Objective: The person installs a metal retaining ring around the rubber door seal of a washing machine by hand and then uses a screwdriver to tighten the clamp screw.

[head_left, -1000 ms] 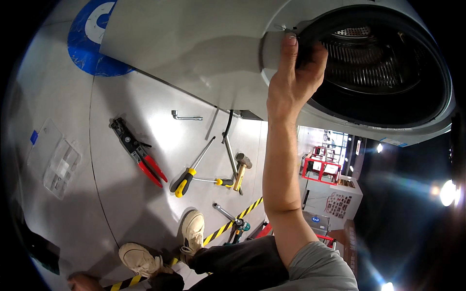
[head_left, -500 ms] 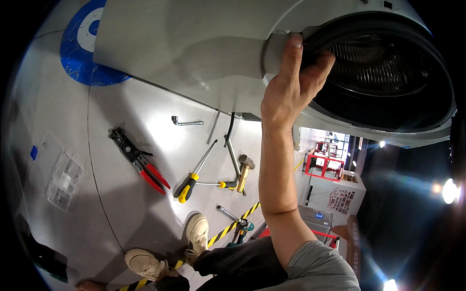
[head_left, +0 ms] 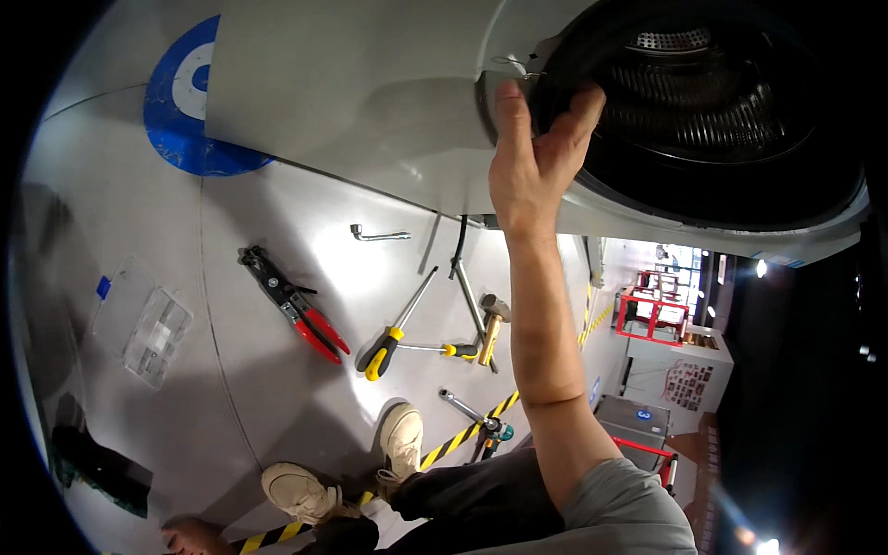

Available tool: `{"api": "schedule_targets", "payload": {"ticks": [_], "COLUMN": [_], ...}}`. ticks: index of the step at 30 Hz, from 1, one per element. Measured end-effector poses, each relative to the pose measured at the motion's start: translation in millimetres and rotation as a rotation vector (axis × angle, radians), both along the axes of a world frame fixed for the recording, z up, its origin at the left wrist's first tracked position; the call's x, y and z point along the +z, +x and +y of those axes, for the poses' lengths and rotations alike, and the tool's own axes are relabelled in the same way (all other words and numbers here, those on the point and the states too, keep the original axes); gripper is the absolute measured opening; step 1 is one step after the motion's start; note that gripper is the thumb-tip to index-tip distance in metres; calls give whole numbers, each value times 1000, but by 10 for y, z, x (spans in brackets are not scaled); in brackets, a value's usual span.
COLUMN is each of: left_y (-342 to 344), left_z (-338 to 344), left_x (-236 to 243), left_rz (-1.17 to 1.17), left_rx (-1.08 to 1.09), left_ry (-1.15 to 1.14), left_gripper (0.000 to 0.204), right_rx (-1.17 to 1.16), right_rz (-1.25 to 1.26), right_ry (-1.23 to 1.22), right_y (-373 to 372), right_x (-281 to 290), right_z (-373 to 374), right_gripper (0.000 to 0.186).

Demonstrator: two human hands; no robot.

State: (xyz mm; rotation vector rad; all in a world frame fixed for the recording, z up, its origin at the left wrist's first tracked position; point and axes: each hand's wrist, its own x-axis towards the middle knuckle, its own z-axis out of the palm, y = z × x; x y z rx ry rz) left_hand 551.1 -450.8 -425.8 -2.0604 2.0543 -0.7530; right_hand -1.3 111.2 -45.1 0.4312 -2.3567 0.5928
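At the front of the washing machine (head_left: 351, 111), we have our right hand (head_left: 530, 171) at the black rubber seal (head_left: 575, 60), thumb and fingers spread apart; a thin wire (head_left: 511, 61) shows just past the thumb. Left hand (head_left: 196, 536) cut off by lower edge; its fingers we cannot tell.

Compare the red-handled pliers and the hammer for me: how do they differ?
Length: the pliers look longer than the hammer.
Handles: the pliers have two red handles; the hammer has one pale, wood-coloured handle.
Pose: the pliers lie diagonally in the picture, head toward the upper left; the hammer lies closer to vertical, head uppermost.
Shared: both lie on the floor.
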Motion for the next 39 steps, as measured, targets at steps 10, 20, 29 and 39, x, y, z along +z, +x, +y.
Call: {"api": "schedule_targets", "payload": {"ticks": [10, 20, 29, 39], "left_y": [-481, -520, -650, -579], "left_z": [345, 348, 424, 374], "left_x": [409, 374, 521, 468], "left_rz": [-95, 94, 252, 236], "left_rx": [-12, 72, 161, 152], "left_ry": [-136, -176, -109, -87], "left_gripper": [61, 64, 67, 67], "right_rx": [-153, -209, -182, -226], "right_rz": [100, 168, 105, 292], "right_ry": [65, -63, -267, -173], "right_y": [48, -14, -31, -124], "right_x": [91, 93, 70, -54], "right_z": [-17, -158, -192, -191], "right_gripper": [49, 41, 34, 38]}}
